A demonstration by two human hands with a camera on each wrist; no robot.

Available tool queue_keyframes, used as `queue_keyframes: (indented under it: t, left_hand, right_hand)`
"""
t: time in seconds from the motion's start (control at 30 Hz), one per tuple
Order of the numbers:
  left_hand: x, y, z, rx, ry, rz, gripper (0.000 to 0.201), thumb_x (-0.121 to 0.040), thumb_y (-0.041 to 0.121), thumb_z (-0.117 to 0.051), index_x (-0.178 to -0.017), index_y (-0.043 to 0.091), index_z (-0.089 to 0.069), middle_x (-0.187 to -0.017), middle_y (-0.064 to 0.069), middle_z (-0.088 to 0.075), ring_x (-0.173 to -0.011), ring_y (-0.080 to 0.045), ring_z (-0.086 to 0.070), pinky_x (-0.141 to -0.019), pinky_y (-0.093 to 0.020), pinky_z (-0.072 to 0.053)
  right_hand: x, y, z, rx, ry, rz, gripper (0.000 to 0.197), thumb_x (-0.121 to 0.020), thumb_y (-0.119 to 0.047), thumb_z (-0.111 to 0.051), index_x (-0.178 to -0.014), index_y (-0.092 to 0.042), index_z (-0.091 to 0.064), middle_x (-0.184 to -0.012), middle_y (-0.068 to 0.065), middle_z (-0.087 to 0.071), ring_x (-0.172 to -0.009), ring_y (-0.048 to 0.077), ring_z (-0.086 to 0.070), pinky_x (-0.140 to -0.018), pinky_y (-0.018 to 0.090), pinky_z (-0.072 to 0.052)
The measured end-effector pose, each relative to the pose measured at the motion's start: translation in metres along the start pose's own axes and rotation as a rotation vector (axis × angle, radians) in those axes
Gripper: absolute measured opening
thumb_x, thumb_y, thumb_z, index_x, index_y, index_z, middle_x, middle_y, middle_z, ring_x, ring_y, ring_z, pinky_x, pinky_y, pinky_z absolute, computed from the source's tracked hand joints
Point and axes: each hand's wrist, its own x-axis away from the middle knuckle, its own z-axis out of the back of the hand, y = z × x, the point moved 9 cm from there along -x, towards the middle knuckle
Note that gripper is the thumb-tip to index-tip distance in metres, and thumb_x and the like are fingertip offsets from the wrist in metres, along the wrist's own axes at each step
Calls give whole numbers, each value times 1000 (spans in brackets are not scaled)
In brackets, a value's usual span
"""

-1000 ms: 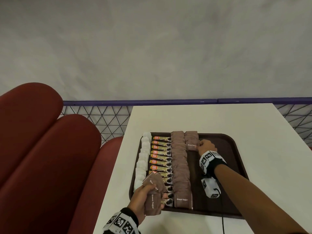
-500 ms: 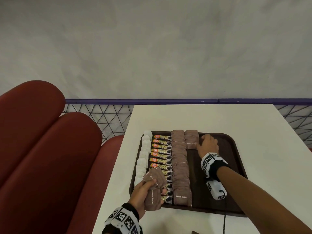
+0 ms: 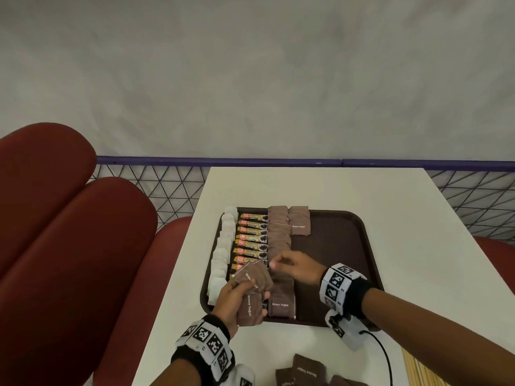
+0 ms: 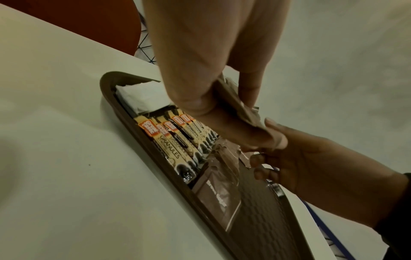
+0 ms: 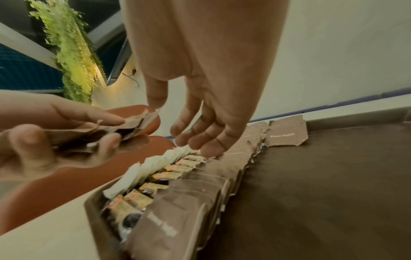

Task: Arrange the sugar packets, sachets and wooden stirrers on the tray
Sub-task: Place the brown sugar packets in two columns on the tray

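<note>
A brown tray [image 3: 338, 263] holds a left column of white packets [image 3: 223, 246], a column of granules sachets [image 3: 252, 240], a full column of brown sugar packets [image 3: 278, 232] and a short second column [image 3: 300, 225] at the far end. My left hand [image 3: 253, 291] grips a fanned bunch of brown sugar packets [image 4: 240, 109] above the tray's near left corner. My right hand [image 3: 276, 263] reaches over to that bunch. Its thumb tip touches the edge of the top packet [image 5: 142, 119], and its fingers [image 5: 200, 137] hang loose and spread.
Several loose brown sugar packets [image 3: 306, 370] lie on the white table near me. Wooden stirrers [image 3: 418, 369] lie at the bottom right, beside a black cable [image 3: 384, 355]. The tray's right half is bare. Red seat cushions [image 3: 69, 232] stand to the left.
My right hand left the short far column and came back toward me and to the left, up to the bunch in my left hand. The left hand stayed put.
</note>
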Motion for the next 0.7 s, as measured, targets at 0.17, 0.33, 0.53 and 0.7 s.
queue_keyframes:
  t: [0.17,0.33,0.53,0.7]
  left_hand:
    - [3,1,-4,-1,-2,-22,28,-93,12,-52,-119,3,-57,-82,-25,-64,-54,-26,-61,-47,-31,-50]
    - [5,3,-3,2,5,-26,29,-93,13,-53,-120,5,-55,-82,-26,-63,-47,-27,-59,-44,-29,-48]
    - [4,3,-7,54,7,-34,30,-92,11,-55,-121,5,-54,-89,-23,-68,-66,-26,-67,-50,-33,-53]
    - [2,2,-4,56,22,-20,31,-93,11,-53,-122,3,-52,-84,-23,-65,-65,-27,-65,-50,-33,-53]
  right_hand:
    - [7,-3,-18,37,-104,-4,24,-89,-22,-59,-68,-25,-48,-71,-9,-45,-67,2,-42,-64,16,-35]
    - [7,-7,-3,-192,-18,-10,22,-86,-10,-63,-69,-20,-52,-70,-6,-53,-64,2,-49,-62,10,-40]
    - [13,-1,-13,-385,-98,-104,17,-85,-2,-62,-89,-14,-51,-78,0,-60,-55,2,-56,-51,14,-46]
    - [5,10,17,-342,124,-107,18,-85,-3,-62,-78,-18,-53,-83,0,-59,-73,9,-56,-57,12,-45]
